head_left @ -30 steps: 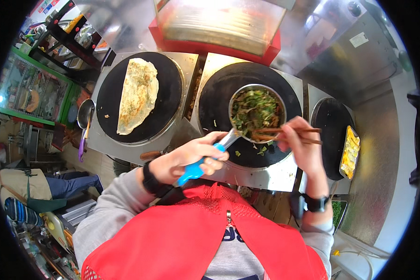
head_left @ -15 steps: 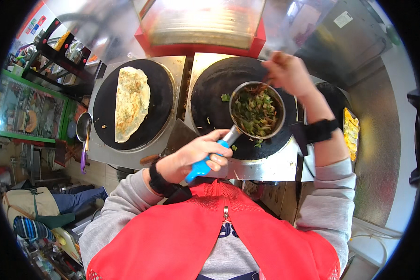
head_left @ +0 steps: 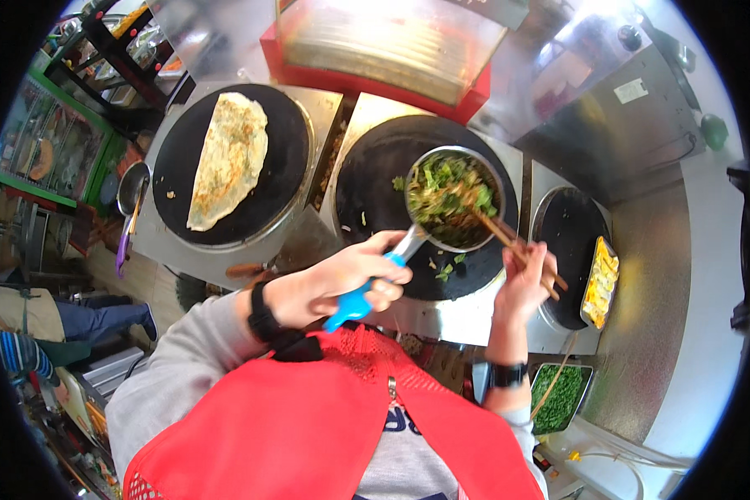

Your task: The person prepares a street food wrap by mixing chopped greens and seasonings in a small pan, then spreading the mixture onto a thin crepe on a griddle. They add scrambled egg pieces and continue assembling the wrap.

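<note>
With our left hand point(head_left: 354, 271), fingers wrapped around the blue handle point(head_left: 350, 307), we held the pan point(head_left: 454, 149) over the middle griddle point(head_left: 365, 179); we could not tell whether it touched. In our right hand point(head_left: 522, 287), fingers were clamped on the chopsticks point(head_left: 500, 231), tips among the greens point(head_left: 437, 190). Since scraps point(head_left: 445, 272) lay on the griddle, we judged that a steady handle and low sweeps would limit spillage.

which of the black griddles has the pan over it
The middle griddle, beneath the blue-handled pan in the left hand. The left griddle bears a folded pancake; the right griddle has a tray at its edge.
</note>
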Available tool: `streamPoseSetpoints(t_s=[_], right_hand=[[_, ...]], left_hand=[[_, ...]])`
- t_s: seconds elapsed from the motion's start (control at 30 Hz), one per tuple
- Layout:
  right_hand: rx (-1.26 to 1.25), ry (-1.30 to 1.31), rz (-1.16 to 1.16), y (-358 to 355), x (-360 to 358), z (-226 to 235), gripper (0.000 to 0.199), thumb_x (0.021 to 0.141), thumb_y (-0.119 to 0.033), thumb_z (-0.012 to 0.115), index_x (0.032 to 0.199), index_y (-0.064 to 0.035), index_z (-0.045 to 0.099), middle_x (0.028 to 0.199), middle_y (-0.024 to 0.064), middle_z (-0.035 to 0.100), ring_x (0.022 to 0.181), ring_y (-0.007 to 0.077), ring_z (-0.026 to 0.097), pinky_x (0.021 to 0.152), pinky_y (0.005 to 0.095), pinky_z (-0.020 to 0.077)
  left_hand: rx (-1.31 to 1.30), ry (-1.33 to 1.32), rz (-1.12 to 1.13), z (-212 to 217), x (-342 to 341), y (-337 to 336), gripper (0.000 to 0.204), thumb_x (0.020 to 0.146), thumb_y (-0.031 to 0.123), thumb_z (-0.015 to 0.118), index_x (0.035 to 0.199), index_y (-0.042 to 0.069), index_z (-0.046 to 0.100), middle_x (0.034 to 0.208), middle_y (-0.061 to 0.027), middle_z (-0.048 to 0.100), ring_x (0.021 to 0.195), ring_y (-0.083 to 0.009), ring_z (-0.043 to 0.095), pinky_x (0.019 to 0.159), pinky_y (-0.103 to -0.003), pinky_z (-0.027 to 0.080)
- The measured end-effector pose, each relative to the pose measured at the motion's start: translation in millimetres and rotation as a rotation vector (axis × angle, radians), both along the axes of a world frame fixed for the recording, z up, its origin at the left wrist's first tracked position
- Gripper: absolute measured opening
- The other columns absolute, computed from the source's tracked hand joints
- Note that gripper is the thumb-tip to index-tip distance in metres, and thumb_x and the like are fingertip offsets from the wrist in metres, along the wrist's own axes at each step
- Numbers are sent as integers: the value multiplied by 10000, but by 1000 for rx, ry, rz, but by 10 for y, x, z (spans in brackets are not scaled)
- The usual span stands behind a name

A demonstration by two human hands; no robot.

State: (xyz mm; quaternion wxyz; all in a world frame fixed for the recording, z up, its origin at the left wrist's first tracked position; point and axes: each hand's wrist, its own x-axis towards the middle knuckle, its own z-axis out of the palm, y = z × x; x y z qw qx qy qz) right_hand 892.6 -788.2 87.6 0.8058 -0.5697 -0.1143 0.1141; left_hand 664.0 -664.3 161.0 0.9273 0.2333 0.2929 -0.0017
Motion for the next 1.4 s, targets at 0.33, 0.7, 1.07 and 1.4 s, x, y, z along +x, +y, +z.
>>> streamPoseSetpoints(t_s=[0.33, 0.7, 1.07, 1.4], right_hand=[[-249, -500, 570, 41, -102, 521, 130, 979, -121, 553, 892, -26, 569, 762, 71, 638, 592, 104, 593, 550, 234, 490], [-199, -893, 1141, 737, -689, 981, 62, 902, -36, 620, 865, 8, 597, 776, 102, 610, 688, 149, 576, 648, 234, 457], [-371, -1543, 848, 1910, -3372, 571, 887, 615, -121, 833, 1413, -106, 447, 1370, 216, 405, 1050, 368, 499, 869, 434, 421], [-69, -2027, 1406, 3146, -6423, -360, 342, 791, -155, 614, 1127, -220, 607, 1103, 97, 506, 839, 226, 619, 694, 368, 469]], left_hand=[[-160, -191, 39, -76, -122, -63, 538, 921, -42, 496, 1393, 162, 339, 859, -18, 447, 609, -30, 385, 489, -171, 339], [-139, -279, 380, 18, -1408, -174, 594, 923, -9, 533, 1411, 168, 244, 845, -7, 409, 586, -42, 363, 454, -179, 333], [-32, -492, 855, 379, -3779, 462, 486, 930, -47, 464, 1355, 173, 381, 942, -29, 437, 593, -31, 360, 435, -153, 311], [467, -71, 1349, 372, -5991, 760, 663, 902, -47, 460, 1488, 173, 243, 969, -38, 434, 544, -27, 347, 409, -154, 283]])
